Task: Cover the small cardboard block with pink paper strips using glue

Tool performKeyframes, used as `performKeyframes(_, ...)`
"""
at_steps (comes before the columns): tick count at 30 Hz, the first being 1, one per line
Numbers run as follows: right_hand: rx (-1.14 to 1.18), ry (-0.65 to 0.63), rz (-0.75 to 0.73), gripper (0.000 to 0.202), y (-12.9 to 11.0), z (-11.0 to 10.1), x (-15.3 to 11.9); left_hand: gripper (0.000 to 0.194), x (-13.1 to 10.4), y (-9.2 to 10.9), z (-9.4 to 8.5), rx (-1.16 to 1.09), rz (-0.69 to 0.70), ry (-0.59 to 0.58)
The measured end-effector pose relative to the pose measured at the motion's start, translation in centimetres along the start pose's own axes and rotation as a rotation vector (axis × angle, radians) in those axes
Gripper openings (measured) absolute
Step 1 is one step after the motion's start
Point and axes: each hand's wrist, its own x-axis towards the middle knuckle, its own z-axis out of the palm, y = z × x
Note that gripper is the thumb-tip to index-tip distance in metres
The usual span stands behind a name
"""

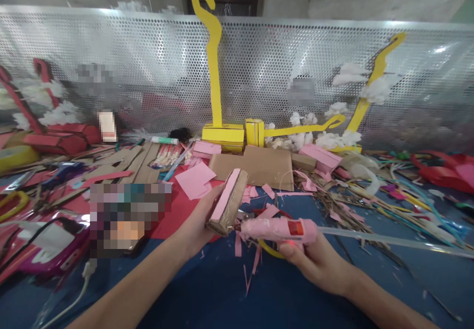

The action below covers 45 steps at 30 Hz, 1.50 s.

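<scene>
My left hand is closed around a small cardboard box with a strip of pink paper on one face. The box is tilted, and most of my left fingers are hidden behind it. In my right hand is a pink glue gun with a red switch, its nozzle close to the lower end of the box. Whether the nozzle touches the box I cannot tell. A long clear glue stick sticks out of the gun's back end toward the right.
Pink paper and flat brown cardboard lie just behind my hands. Yellow hook-shaped pieces on box bases stand by the perforated metal panel. Cardboard scraps and strips litter the right; red paper shapes sit at left.
</scene>
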Motion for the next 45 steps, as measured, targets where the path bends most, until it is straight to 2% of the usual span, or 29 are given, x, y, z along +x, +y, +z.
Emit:
performKeyframes(6,-0.030,0.089,0.038,0.044,-0.3,-0.2,0.5,0.044,0.4,-0.1,-0.1,-0.072,0.003,0.074)
performKeyframes(10,-0.048,0.189,0.142,0.040,0.7,0.0,0.3,0.042,0.6,-0.3,-0.4,-0.068,0.018,0.031)
performKeyframes(12,-0.005,0.216,0.130,0.038,1.0,0.1,0.1,0.042,0.6,-0.2,-0.3,-0.067,0.019,0.026)
performKeyframes(15,0.073,0.139,0.043,0.039,1.0,0.2,-0.2,0.042,0.3,0.0,0.1,-0.078,0.016,0.045)
performKeyframes(19,0.077,0.006,-0.022,0.040,0.3,0.3,-0.2,0.046,-0.1,0.2,0.4,-0.070,0.004,-0.026)
performKeyframes(22,0.033,0.034,0.005,0.039,0.2,0.3,0.0,0.046,-0.1,0.2,0.5,-0.053,-0.016,0.004)
performKeyframes(26,-0.013,0.143,0.070,0.040,0.4,0.3,0.1,0.037,0.0,0.2,0.6,-0.064,0.005,0.060)
performKeyframes(29,-0.023,0.205,0.127,0.041,0.7,0.2,0.2,0.037,0.1,0.2,0.6,-0.050,-0.016,0.048)
performKeyframes(32,-0.042,0.233,0.109,0.043,0.7,0.1,0.3,0.038,0.0,0.2,0.6,-0.066,-0.020,0.037)
performKeyframes(35,-0.052,0.223,0.102,0.039,0.5,0.2,0.3,0.037,-0.2,0.2,0.7,-0.074,-0.004,0.036)
performKeyframes(39,-0.060,0.230,0.084,0.045,0.3,0.2,0.3,0.038,-0.3,0.2,0.7,-0.070,0.006,0.044)
performKeyframes(43,-0.010,0.116,0.004,0.039,-0.2,0.1,0.3,0.042,-0.2,0.2,0.6,-0.060,0.016,0.060)
performKeyframes(45,-0.010,0.105,0.005,0.037,-0.2,0.1,0.3,0.042,-0.1,0.1,0.6,-0.057,0.024,0.054)
